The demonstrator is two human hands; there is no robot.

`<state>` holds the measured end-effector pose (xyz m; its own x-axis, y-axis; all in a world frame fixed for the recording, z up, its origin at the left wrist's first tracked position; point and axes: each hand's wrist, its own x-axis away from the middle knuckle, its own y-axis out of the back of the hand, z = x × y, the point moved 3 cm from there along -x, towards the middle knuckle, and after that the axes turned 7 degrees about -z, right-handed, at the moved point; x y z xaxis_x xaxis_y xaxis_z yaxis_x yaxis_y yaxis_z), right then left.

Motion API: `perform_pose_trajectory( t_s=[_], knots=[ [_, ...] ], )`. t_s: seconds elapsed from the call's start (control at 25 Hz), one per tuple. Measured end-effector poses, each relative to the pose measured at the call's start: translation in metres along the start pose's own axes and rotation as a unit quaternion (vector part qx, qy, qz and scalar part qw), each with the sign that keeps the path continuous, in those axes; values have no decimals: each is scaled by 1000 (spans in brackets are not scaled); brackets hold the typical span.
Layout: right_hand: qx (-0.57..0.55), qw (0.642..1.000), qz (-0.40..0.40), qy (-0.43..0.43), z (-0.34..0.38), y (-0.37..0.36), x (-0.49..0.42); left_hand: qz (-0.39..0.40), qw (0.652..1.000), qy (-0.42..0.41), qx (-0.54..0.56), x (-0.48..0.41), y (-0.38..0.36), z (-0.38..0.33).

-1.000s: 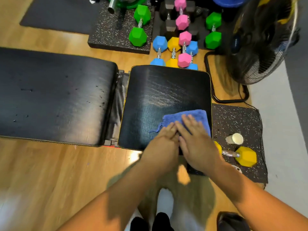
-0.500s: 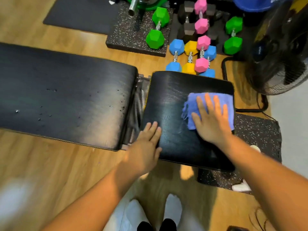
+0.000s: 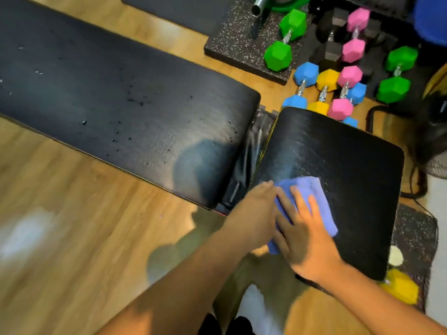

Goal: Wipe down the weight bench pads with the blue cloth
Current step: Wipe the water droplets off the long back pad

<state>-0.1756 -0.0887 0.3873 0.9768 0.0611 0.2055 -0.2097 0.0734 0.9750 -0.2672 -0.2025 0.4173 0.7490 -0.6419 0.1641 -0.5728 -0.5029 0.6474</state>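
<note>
At your far left, the long back pad (image 3: 125, 102) runs across the wood floor (image 3: 67, 221), its black surface speckled with small droplets. A narrow gap with the bench frame (image 3: 249, 165) separates it from the seat pad (image 3: 358, 170).

Your left hand (image 3: 254, 211) lies at the near left corner of the seat pad. Its fingers are stretched out and clasp nothing, and its edge touches the left side of the blue cloth (image 3: 304, 186). The hand is motion-blurred, so finer detail is lost.

The cloth sits flat on the seat pad's near left part, with its lower corner drooping past the pad's near edge. Your right hand (image 3: 304, 240) presses down on it, palm flat and fingers spread; it is not clenched around the fabric.

Beyond the seat pad, green (image 3: 275, 54), blue (image 3: 301, 85), yellow (image 3: 323, 93) and pink dumbbells (image 3: 346, 93) lie on the floor and on a speckled rubber mat (image 3: 232, 44). To your near right, another yellow dumbbell (image 3: 401, 288) rests on a second speckled mat (image 3: 416, 228), just beside the pad's corner.
</note>
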Motion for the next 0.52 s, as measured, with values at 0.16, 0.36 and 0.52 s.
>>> perform_pose_trajectory(
  t_s=[0.16,0.36,0.52],
  knots=[
    [67,996,-54,-14,-62,15,-52,22,997,23,-67,11,-29,23],
    [-11,970,-115,-216,-108,34,-151,30,998,-12,-56,6,-29,20],
    [-247,865,-312,-307,-85,75,-170,-211,974,32,73,-28,63,29]
  ],
)
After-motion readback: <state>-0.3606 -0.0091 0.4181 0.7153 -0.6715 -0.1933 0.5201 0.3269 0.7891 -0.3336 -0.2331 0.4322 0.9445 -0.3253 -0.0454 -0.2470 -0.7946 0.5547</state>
